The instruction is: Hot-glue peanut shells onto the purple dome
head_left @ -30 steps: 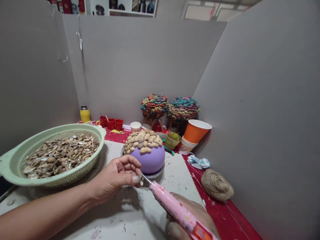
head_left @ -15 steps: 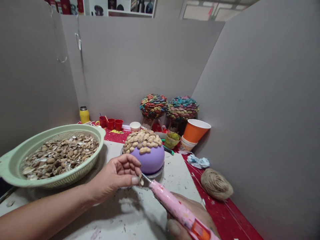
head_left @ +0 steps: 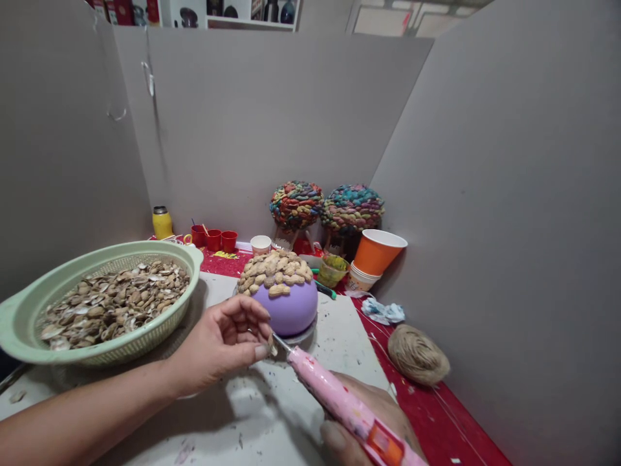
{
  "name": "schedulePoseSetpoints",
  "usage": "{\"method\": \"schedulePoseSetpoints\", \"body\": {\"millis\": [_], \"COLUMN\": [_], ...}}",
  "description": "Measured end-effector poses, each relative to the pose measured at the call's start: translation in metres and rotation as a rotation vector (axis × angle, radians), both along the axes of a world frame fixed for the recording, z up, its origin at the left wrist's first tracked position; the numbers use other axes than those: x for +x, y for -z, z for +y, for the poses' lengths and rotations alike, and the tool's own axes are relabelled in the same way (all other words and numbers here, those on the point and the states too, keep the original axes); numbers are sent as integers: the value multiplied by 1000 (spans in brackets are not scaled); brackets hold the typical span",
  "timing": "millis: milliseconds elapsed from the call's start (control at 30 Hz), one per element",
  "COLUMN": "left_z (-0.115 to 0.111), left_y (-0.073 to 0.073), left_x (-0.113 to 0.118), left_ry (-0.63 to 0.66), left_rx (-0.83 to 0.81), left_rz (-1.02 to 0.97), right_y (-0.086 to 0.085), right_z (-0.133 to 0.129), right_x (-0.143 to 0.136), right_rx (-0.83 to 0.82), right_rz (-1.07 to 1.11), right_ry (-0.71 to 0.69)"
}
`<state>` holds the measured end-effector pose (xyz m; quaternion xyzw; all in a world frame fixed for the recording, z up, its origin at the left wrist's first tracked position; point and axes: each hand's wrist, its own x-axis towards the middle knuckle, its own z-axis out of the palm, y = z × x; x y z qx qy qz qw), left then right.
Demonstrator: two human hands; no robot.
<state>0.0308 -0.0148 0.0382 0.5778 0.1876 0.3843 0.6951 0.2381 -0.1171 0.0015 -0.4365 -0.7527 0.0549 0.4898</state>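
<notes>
My left hand (head_left: 230, 340) pinches a peanut shell half (head_left: 272, 347) between thumb and fingertips, its hollow side partly in view. In my right hand (head_left: 361, 408) lies a pink hot glue gun (head_left: 334, 395) with an orange switch. Its metal nozzle points at the shell and meets it or almost does; the exact contact is too small to tell. Just beyond both hands sits a purple balloon-like ball (head_left: 294, 310), its top covered with rows of peanut shells (head_left: 276, 268) and its lower part bare. A round stand (head_left: 310, 331) shows under the ball.
A green colander (head_left: 194, 285) full of peanut shells stands at left. Behind are red cups (head_left: 213, 240), a yellow bottle (head_left: 162, 223) and two colourful shell-covered balls (head_left: 297, 206). Orange paper cups (head_left: 381, 251), a crumpled cloth (head_left: 383, 310) and a twine ball (head_left: 418, 354) line the right.
The whole view has shifted slightly. Both hands keep their grip, and the glue gun's nozzle stays at the peanut shell.
</notes>
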Motion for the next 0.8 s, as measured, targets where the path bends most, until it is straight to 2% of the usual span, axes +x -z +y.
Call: {"method": "schedulePoseSetpoints", "body": {"millis": [200,800], "left_z": [2,3], "left_y": [2,2], "left_x": [0,-2], "left_ry": [-26,-85], "left_rx": [93,202], "left_rz": [-35,-55], "right_y": [-4,-8], "right_z": [-1,-1], "right_x": [-3,-3], "right_rx": [-3,-64], "right_rz": [14,-13], "right_ry": [9,-12]}}
